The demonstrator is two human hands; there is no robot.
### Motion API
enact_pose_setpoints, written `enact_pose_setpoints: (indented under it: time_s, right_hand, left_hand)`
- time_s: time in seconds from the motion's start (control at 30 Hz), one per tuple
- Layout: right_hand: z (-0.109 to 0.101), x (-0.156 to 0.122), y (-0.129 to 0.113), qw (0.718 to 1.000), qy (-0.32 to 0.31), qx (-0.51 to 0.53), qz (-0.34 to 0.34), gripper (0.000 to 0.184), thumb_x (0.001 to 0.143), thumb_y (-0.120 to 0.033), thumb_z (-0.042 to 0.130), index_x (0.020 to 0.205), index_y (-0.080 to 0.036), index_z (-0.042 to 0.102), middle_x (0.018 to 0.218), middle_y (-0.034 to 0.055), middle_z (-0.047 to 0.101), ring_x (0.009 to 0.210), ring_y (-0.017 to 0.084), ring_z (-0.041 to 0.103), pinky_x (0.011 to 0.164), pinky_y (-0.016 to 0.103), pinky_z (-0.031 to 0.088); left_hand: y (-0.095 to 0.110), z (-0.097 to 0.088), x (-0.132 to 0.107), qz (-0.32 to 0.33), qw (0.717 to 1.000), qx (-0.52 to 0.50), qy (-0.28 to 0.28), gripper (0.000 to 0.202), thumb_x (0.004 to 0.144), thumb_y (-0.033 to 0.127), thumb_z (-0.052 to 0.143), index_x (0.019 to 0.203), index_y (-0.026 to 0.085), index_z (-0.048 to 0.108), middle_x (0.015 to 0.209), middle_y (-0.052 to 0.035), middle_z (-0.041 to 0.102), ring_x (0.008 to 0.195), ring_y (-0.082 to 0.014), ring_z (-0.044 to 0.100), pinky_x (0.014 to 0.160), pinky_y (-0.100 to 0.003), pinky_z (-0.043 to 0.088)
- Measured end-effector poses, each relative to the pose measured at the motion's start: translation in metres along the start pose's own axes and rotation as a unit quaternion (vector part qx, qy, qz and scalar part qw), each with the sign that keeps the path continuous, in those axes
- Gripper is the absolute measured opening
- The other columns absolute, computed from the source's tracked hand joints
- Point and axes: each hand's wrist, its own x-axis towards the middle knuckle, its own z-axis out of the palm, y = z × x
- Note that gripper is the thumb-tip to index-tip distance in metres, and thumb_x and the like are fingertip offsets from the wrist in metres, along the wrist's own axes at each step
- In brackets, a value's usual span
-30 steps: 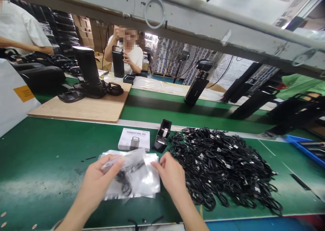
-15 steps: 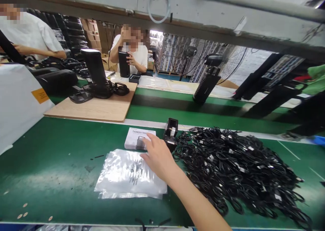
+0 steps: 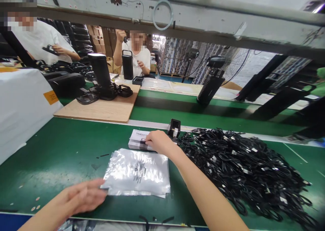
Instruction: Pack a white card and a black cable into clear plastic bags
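1. At twelve o'clock on the green bench [image 3: 50,149], my right hand [image 3: 159,141] had reached the printed card box [image 3: 141,139] and lay curled over it, though I could not tell whether it gripped.
2. At seven o'clock, my left hand [image 3: 81,195] had returned open and empty, just beside the stacked plastic bags [image 3: 135,173].

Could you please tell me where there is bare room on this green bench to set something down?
Bare green bench lies left of the clear bags, beyond the left hand. It is crowded around the right hand, between the printed box, tape dispenser and black cable pile.
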Motion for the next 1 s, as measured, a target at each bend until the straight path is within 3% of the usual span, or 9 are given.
enact_pose_setpoints:
  time_s: [0.07,0.2,0.3,0.4,0.47,0.53,0.7,0.83,1.0]
  right_hand:
    - [0.001,-0.014,-0.011,0.999,0.018,-0.001,-0.026,0.023,0.084,-0.015,0.047,0.081,-0.020,0.069,0.079,0.0042,0.067,0.078,0.016,0.060,0.075,0.028,0.037]
    - [0.015,-0.059,-0.031,0.985,0.123,0.090,-0.076,0.017,0.083,-0.029,0.054,0.091,-0.022,0.066,0.104,0.0054,0.064,0.102,0.019,0.052,0.092,0.034,0.032]
    - [0.024,-0.091,-0.026,0.931,0.222,0.270,0.107,0.042,0.078,-0.035,0.058,0.116,-0.018,0.054,0.118,0.0119,0.054,0.105,0.023,0.050,0.087,0.037,0.041]
    - [0.022,-0.118,-0.005,0.835,0.134,0.487,0.219,0.035,0.078,-0.030,0.054,0.110,-0.015,0.057,0.092,0.0080,0.065,0.078,0.019,0.060,0.066,0.031,0.049]
    - [0.018,-0.136,0.011,0.782,0.104,0.562,0.250,0.029,0.077,-0.032,0.056,0.098,-0.013,0.062,0.079,0.0056,0.066,0.069,0.017,0.060,0.056,0.026,0.046]
    - [0.013,-0.154,0.022,0.750,0.151,0.567,0.307,0.033,0.074,-0.037,0.059,0.096,-0.013,0.062,0.076,0.0049,0.066,0.060,0.014,0.056,0.047,0.022,0.041]
    - [0.013,-0.189,0.032,0.701,0.245,0.538,0.398,0.038,0.066,-0.044,0.065,0.089,-0.014,0.063,0.071,0.0046,0.064,0.049,0.011,0.045,0.039,0.021,0.032]
    - [0.021,-0.196,0.028,0.696,0.235,0.540,0.411,0.040,0.064,-0.048,0.064,0.087,-0.015,0.064,0.068,0.0041,0.063,0.049,0.012,0.046,0.040,0.022,0.034]
    - [0.034,-0.191,0.023,0.710,0.211,0.547,0.390,0.041,0.068,-0.049,0.061,0.089,-0.014,0.063,0.071,0.0052,0.063,0.053,0.014,0.049,0.042,0.022,0.037]
  left_hand:
    - [0.018,0.022,0.013,-0.025,0.996,-0.076,-0.041,0.060,0.063,0.066,0.053,0.100,0.020,0.064,0.099,-0.0110,0.069,0.094,-0.0299,0.062,0.086,-0.042,0.048]
    - [0.043,0.060,0.028,-0.016,0.989,-0.108,-0.105,0.046,0.069,0.047,0.062,0.103,0.016,0.063,0.100,-0.0106,0.069,0.093,-0.0247,0.062,0.085,-0.036,0.048]
    - [0.048,0.079,0.029,0.018,0.983,-0.049,-0.177,0.034,0.072,0.039,0.063,0.098,0.016,0.064,0.089,-0.0069,0.070,0.080,-0.0201,0.064,0.075,-0.030,0.050]
    - [0.048,0.097,0.029,0.048,0.975,0.001,-0.215,0.033,0.076,0.042,0.056,0.097,0.017,0.062,0.084,-0.0045,0.069,0.074,-0.0168,0.062,0.071,-0.029,0.049]
    - [0.044,0.110,0.031,0.082,0.981,0.043,-0.172,0.034,0.079,0.046,0.050,0.097,0.018,0.059,0.076,-0.0019,0.065,0.068,-0.0153,0.059,0.064,-0.027,0.048]
    - [0.038,0.124,0.033,0.144,0.974,0.139,-0.107,0.031,0.079,0.047,0.047,0.088,0.019,0.057,0.066,0.0013,0.058,0.061,-0.0144,0.055,0.057,-0.025,0.044]
    - [0.016,0.155,0.034,0.268,0.871,0.409,-0.042,0.022,0.075,0.041,0.054,0.069,0.020,0.056,0.074,-0.0007,0.056,0.070,-0.0189,0.055,0.064,-0.031,0.041]
    - [0.005,0.165,0.036,0.276,0.824,0.495,0.003,0.017,0.076,0.036,0.055,0.070,0.020,0.059,0.076,-0.0014,0.057,0.069,-0.0195,0.056,0.063,-0.031,0.040]
    - [0.004,0.165,0.037,0.286,0.813,0.507,-0.002,0.024,0.084,0.031,0.043,0.070,0.022,0.061,0.074,-0.0004,0.058,0.068,-0.0175,0.057,0.061,-0.028,0.039]
